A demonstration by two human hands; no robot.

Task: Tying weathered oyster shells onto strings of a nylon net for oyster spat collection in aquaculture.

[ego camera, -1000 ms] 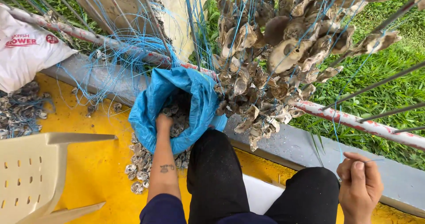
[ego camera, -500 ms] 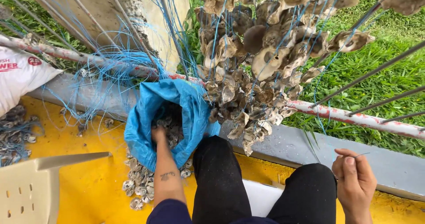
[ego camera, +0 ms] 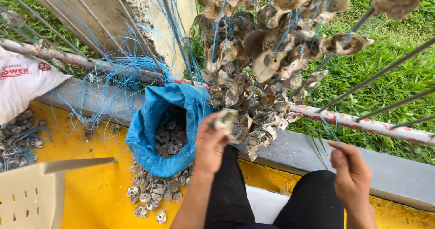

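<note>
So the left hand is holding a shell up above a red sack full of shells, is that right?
Not quite: the sack is blue, not red. The head view shows the left hand holding a shell just beside the open blue sack, which does hold shells. The rest stands.

Shell lifted beside the open blue sack

The left hand (ego camera: pixel 210 143) grips one pale, rough shell (ego camera: pixel 225 119) between its fingertips, raised just beside the rim of the blue sack (ego camera: pixel 149 129). The sack stands open and slumped on the yellow floor, dark shells filling its mouth, with loose ones spilled at its base. The held shell is close to the hanging shell cluster (ego camera: pixel 253 75) strung on blue line. The right hand (ego camera: pixel 351 174) pinches a thin strand, well apart.
</note>
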